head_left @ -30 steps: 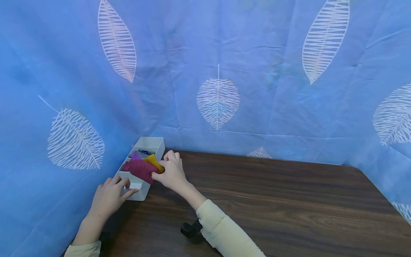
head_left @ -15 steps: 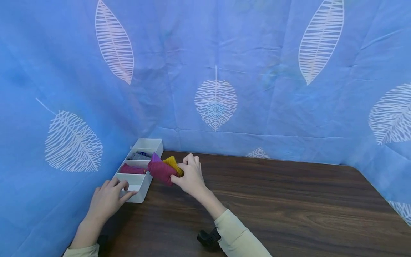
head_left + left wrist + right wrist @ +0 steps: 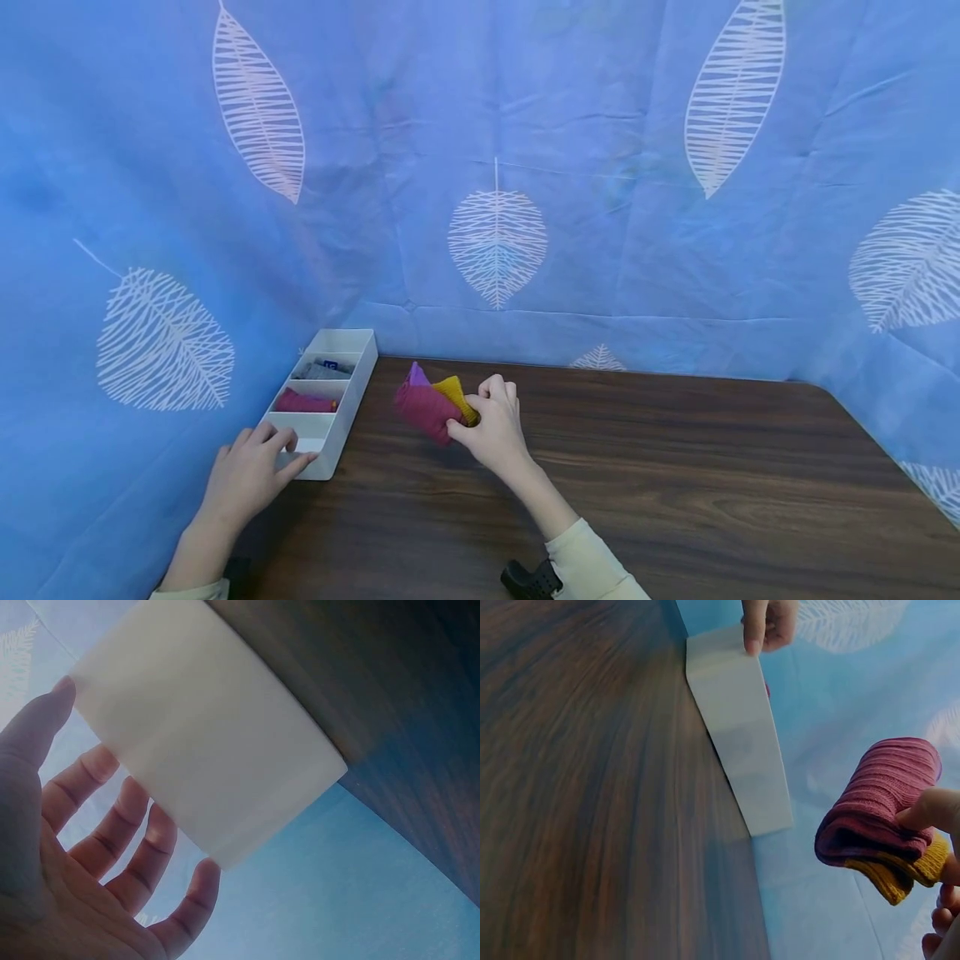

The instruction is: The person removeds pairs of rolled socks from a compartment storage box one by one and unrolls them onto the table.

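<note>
My right hand (image 3: 492, 429) pinches a folded pair of socks (image 3: 429, 410) between thumb and fingers, above the table to the right of the box. In the right wrist view the socks (image 3: 881, 795) are ribbed maroon with mustard-yellow parts; a purple bit shows in the head view. A long white divided box (image 3: 347, 425) stands at the left. My left hand (image 3: 243, 477) holds its near end, fingers curled at the rim. The left wrist view shows these fingers along the edge of the plain white wall (image 3: 210, 735).
Inside the box lie a maroon folded sock bundle (image 3: 303, 402) and, one compartment farther back, a grey bundle (image 3: 324, 369) with a dark blue label. Blue leaf-print cloth (image 3: 600, 250) hangs behind and left of the dark wooden table (image 3: 675, 467).
My right hand has lifted the maroon and yellow socks out of the box and carried them right over the table. My left hand stays at the box's near end.
</note>
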`<state>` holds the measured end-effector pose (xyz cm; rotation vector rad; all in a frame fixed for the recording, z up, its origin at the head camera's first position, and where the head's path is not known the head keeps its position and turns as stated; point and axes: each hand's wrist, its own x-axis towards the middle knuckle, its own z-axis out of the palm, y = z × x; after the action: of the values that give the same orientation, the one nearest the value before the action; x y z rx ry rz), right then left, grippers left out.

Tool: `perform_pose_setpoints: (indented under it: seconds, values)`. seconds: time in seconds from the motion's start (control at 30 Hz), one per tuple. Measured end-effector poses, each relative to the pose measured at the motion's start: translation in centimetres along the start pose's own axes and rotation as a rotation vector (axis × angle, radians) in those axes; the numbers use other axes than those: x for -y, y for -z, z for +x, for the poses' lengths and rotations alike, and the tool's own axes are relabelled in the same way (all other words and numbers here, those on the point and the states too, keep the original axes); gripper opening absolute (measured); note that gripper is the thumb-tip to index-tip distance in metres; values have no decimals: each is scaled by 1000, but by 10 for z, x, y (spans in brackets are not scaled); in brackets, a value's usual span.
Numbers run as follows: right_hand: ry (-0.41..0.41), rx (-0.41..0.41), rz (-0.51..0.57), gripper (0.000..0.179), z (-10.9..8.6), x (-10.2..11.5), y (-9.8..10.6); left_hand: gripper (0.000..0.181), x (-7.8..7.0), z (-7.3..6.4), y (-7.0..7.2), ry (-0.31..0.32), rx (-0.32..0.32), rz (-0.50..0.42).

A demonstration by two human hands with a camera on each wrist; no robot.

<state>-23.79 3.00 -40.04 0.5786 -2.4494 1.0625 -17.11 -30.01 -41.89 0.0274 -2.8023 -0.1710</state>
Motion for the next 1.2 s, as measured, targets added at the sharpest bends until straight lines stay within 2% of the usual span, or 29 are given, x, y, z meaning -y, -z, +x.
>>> perform_pose_setpoints:
  seconds: [0.1, 0.27, 0.47, 0.7, 0.87, 1.2]
  values:
    - [-26, -24, 0, 15, -6, -6, 7, 37, -1, 0, 1, -1, -4, 1]
    - [-71, -63, -2, 23, -15, -20, 16, 37, -3, -1, 2, 5, -2, 10]
    - [-176, -73, -21, 22, -22, -38, 27, 36, -2, -2, 0, -20, -40, -3]
    - [-307, -53, -24, 40, -27, -61, 34, 36, -1, -3, 2, -28, -46, -13]
    - [-362, -18, -37, 50, -29, -78, 34, 35, -2, -3, 4, -30, -40, -5]
    - [-471, 71, -48, 54, -32, -101, 36, 35, -1, -3, 2, -38, -53, 1]
